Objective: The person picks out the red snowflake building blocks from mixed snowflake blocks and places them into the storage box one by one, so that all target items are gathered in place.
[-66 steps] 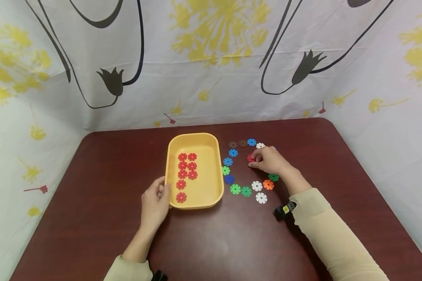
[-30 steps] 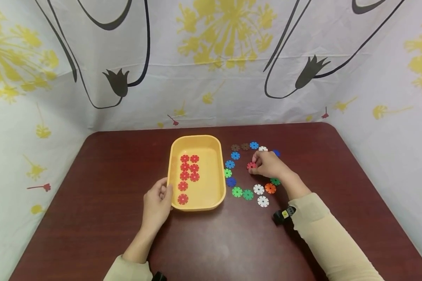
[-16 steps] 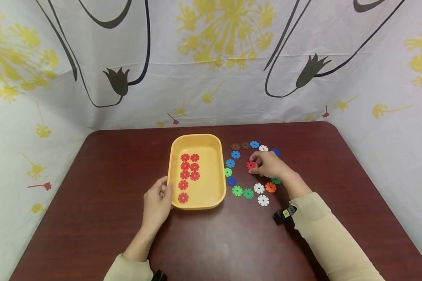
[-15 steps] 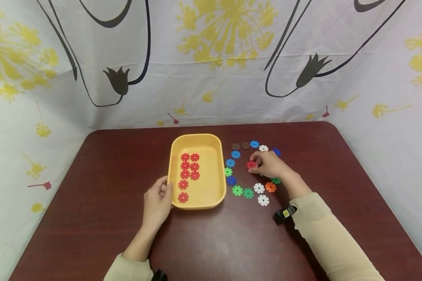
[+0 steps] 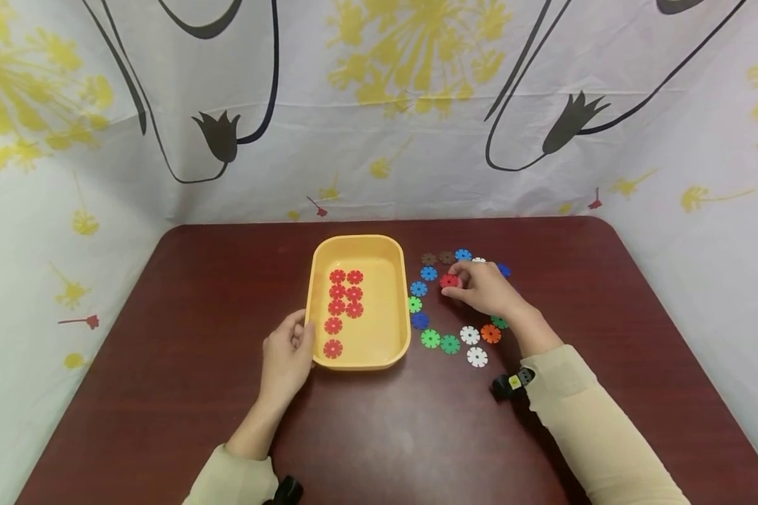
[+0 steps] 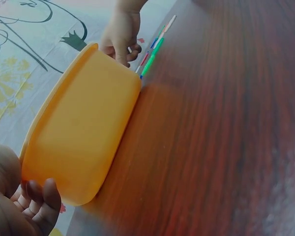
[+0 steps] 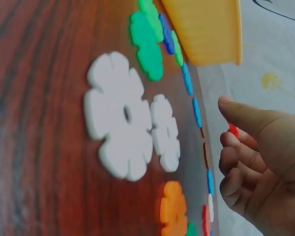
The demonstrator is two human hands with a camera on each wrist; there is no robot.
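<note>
In the head view, my right hand [image 5: 488,289] pinches a red notched plastic disc [image 5: 449,280] between thumb and fingers, over the ring of coloured discs. The right wrist view shows only a sliver of that red disc [image 7: 232,130] behind the thumb. My left hand [image 5: 286,355] grips the left rim of a yellow plastic tray [image 5: 379,337] near its front corner. Several red discs [image 5: 337,291] lie flat inside the tray, toward its left side, two columns at the back and single ones in front. The tray's outer wall [image 6: 83,123] fills much of the left wrist view.
Right of the tray, discs form a loose ring on the dark red-brown table [image 5: 379,435]: brown [image 5: 429,259], blue [image 5: 419,288], green [image 5: 450,344], white [image 5: 470,334] and orange [image 5: 490,333]. A second white disc [image 5: 477,357] sits just in front. Another red disc [image 7: 206,219] lies low in the right wrist view.
My right hand has moved slightly up and left in the head view with the red disc still pinched. The head view has shifted a little; the left hand stays on the tray.
</note>
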